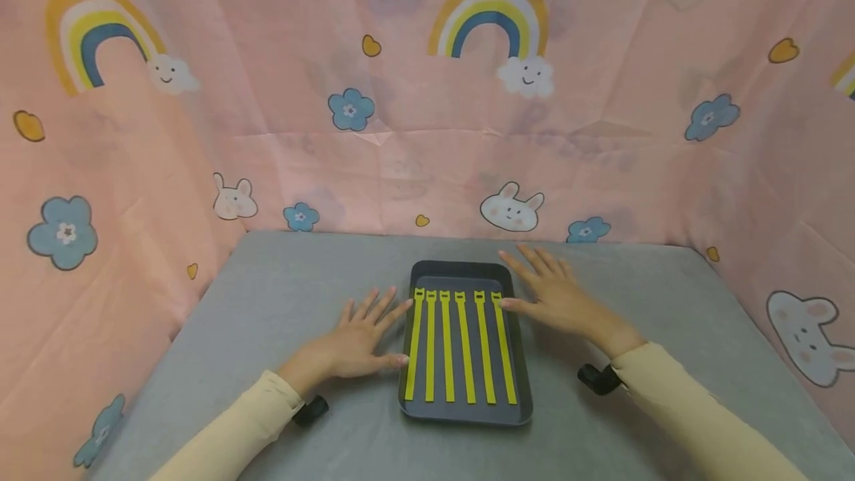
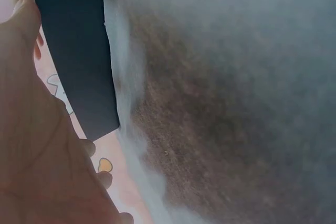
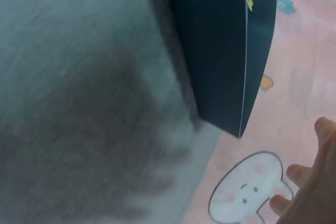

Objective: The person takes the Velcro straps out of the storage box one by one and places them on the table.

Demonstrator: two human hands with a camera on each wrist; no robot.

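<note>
A dark grey rectangular tray (image 1: 461, 271) lies on the table with several yellow cable ties (image 1: 447, 347) side by side inside it, slotted heads toward the far end. My left hand (image 1: 350, 344) is spread beside the tray's left edge, its thumb and index fingertips right at the rim. On the other side, my right hand (image 1: 561, 299) has its fingers spread near the far right corner, thumb tip at the rim by the rightmost tie. Both wrist views show the tray's outer wall (image 2: 79, 51) close by the hands. Neither hand holds anything.
The grey table (image 1: 300, 280) runs back to a pink printed curtain (image 1: 401, 169) that encloses the far side and both flanks. A black strap piece (image 1: 599, 378) hangs under the right wrist, with another black piece (image 1: 311, 411) under the left.
</note>
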